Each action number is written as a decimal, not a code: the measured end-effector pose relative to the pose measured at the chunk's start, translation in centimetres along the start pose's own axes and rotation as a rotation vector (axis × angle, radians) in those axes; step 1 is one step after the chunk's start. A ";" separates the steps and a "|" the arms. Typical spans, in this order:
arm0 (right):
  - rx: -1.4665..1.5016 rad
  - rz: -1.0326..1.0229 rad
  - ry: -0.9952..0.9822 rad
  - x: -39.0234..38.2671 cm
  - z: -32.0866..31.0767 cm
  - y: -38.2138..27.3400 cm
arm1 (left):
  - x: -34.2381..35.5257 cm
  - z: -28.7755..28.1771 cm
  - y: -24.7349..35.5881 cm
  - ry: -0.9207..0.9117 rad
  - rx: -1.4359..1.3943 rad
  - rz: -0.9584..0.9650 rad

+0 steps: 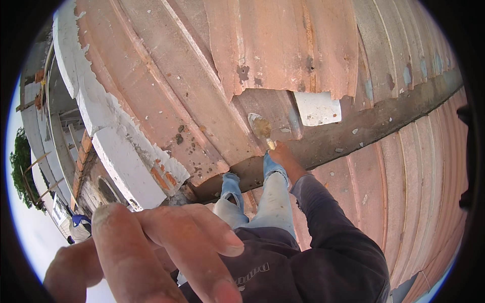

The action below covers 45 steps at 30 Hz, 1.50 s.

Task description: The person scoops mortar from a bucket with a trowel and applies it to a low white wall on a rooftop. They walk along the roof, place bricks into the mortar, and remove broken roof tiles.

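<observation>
My right hand [287,157] is closed round the handle of a small trowel [260,126]. Some mortar lies on the trowel's blade, which is just above the reddish corrugated roof sheet [197,108] or touching it; I cannot tell which. Close to the camera, large at the lower left, is my left hand [156,247]. Its fingers are bent a little and spread apart, with nothing seen between them. To the right of the trowel, a white flat piece [318,108] sticks out from under an overlapping roof sheet [283,50].
A grey gutter-like channel [364,129] runs between two roof slopes, and my legs [270,202] stand at it. Along the left edge is a white plastered wall top [126,161] with exposed brick. Far below it, another person [80,227] shows near building structures. Small mortar crumbs dot the sheets.
</observation>
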State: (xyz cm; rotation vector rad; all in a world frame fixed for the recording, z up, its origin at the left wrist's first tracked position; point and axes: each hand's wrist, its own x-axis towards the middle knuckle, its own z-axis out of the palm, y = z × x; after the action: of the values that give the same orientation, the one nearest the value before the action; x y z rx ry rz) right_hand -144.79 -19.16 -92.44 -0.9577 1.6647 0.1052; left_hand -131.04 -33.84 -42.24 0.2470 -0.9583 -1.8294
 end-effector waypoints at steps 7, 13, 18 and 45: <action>0.597 -0.143 -0.414 -14.2 -0.4 -8.4 | -18.5 -14.3 -6.6 1.036 0.751 -1.309; 0.711 -0.174 -0.596 -9.8 -5.4 -7.8 | -26.9 -14.5 -10.8 1.403 0.338 -0.986; 1.811 0.101 0.126 8.3 -13.5 -5.7 | -31.7 -14.0 -3.8 1.590 0.886 -0.814; 1.423 -0.513 0.987 -30.9 -7.2 -30.8 | -58.8 -41.9 32.9 1.909 1.220 -0.355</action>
State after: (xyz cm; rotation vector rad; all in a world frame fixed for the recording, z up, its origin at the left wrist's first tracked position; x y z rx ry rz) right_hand -130.57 -27.06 -51.35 -0.2015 1.6401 -1.8850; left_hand -57.66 -10.51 -61.31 2.3776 -0.3434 -0.2927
